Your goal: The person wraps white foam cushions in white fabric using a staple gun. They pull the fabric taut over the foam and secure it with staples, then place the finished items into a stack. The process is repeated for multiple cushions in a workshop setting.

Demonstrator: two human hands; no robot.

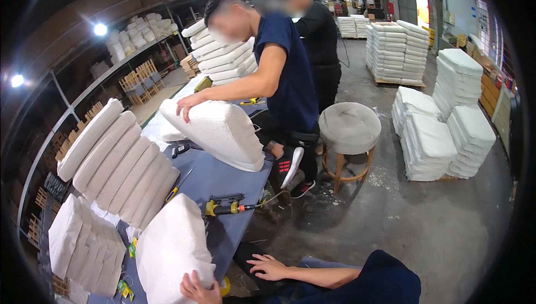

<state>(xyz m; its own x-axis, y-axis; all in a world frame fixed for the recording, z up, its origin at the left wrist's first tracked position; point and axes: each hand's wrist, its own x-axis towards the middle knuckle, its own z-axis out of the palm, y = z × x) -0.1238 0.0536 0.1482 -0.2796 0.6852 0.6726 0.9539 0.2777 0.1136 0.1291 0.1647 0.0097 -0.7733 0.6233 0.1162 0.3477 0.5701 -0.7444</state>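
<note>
A white upholstered seat cushion point(173, 245) stands tilted at the near end of the blue-grey table. My left hand point(200, 289) grips its lower right corner, fingers spread over the fabric. My right hand point(269, 267) rests on my dark-clad thigh with its fingers stretched out and nothing in it. Beyond the cushion, a yellow and black staple gun point(226, 208) lies on the table point(223, 178), joined to an air hose. A yellow-handled tool point(171, 194) lies by the stacked cushions.
Cushion stacks point(125, 164) line the table's left side. Across the table, a co-worker point(287, 75) handles another white cushion point(226, 131); a second person point(324, 41) stands behind. A round padded stool point(350, 128) and more cushion stacks point(427, 142) stand on the floor to the right.
</note>
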